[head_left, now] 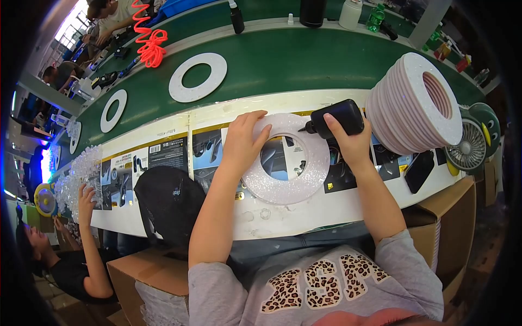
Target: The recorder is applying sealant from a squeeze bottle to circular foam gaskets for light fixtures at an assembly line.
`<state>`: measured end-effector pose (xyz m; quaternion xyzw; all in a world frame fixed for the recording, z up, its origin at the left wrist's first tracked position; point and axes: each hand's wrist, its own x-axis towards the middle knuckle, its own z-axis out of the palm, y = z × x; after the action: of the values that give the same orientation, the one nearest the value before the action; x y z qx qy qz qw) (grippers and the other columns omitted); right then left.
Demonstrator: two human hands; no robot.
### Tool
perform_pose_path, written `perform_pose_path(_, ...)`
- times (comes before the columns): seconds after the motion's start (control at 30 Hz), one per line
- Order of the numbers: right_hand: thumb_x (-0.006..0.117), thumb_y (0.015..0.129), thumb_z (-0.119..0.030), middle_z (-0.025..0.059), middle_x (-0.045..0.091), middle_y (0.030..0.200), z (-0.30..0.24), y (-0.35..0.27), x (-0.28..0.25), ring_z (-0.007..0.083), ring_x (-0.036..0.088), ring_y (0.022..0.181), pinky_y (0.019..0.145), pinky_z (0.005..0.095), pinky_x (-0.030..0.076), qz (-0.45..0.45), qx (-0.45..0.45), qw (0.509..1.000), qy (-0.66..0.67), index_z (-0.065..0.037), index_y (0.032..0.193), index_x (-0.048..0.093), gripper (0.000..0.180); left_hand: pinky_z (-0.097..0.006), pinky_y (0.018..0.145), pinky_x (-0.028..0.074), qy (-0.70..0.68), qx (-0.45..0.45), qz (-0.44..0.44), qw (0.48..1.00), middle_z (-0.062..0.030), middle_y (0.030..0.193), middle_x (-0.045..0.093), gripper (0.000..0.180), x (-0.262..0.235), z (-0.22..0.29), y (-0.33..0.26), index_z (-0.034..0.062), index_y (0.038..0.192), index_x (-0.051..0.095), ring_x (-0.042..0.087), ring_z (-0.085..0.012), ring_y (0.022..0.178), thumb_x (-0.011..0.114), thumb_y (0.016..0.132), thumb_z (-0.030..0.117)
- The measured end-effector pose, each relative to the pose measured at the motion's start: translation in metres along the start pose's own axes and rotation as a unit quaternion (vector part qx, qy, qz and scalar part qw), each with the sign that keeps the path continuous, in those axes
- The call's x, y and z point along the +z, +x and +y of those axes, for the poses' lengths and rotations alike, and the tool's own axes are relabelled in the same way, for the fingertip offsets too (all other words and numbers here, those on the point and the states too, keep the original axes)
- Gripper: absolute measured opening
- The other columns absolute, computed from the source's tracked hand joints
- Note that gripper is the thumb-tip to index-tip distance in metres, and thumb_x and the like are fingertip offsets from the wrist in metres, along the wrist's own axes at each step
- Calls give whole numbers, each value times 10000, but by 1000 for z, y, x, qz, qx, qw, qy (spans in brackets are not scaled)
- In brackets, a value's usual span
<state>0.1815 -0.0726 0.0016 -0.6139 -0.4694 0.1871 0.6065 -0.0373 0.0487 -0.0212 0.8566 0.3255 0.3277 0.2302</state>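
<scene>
A white, glittery flat ring point(296, 187) lies in front of me on the printed sheets covering the bench. My left hand point(243, 138) grips its upper left edge, with the thumb on the ring's face and the fingers along the rim. In my right hand point(352, 145) is a black squeeze bottle point(340, 119), tilted so that its narrow nozzle points left and down at the ring's upper right. Whether the tip touches the ring, or any liquid comes out, I cannot make out. A tall leaning stack of similar rings point(399, 108) stands right of the bottle.
Single rings point(198, 77) lie on the green conveyor belt point(261, 70) beyond the bench. A small fan point(468, 144) and a black phone point(419, 171) are at right. At left are a black cap point(168, 204), clear plastic pieces point(76, 176) and a co-worker's hand point(86, 204).
</scene>
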Motion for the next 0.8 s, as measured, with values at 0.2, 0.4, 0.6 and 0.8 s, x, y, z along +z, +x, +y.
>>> perform_pose_path(0.2,748,857,-157,37,692,831,-2,1,-5,91,630,747,690,244,499,40,-5,999,23,11,909,678,189,-379,949,449,1,-2,-4,1000,-158,1122,639,321,0,0,0,34,1168,605,586,-322,1081,656,879,163)
perform_pose_path(0.4,767,838,-191,50,696,785,2,10,-11,98,630,708,660,247,491,83,-13,996,-14,24,867,694,229,-408,931,440,-8,6,13,1000,-147,1077,658,317,2,-2,0,38,1132,619,595,-326,1037,666,858,190)
perform_pose_path(0.6,744,865,-163,23,694,792,6,11,-11,72,615,717,673,233,483,67,-12,997,-30,13,876,701,182,-405,930,439,-9,8,11,1000,-145,1071,660,318,3,-4,1,39,1133,619,595,-324,1038,669,855,184)
perform_pose_path(0.8,751,862,-168,21,694,782,6,11,-9,71,613,710,661,231,480,54,-10,998,-24,14,870,704,188,-406,928,439,-10,8,11,1000,-146,1071,660,321,4,-4,0,37,1137,619,596,-322,1038,670,852,178)
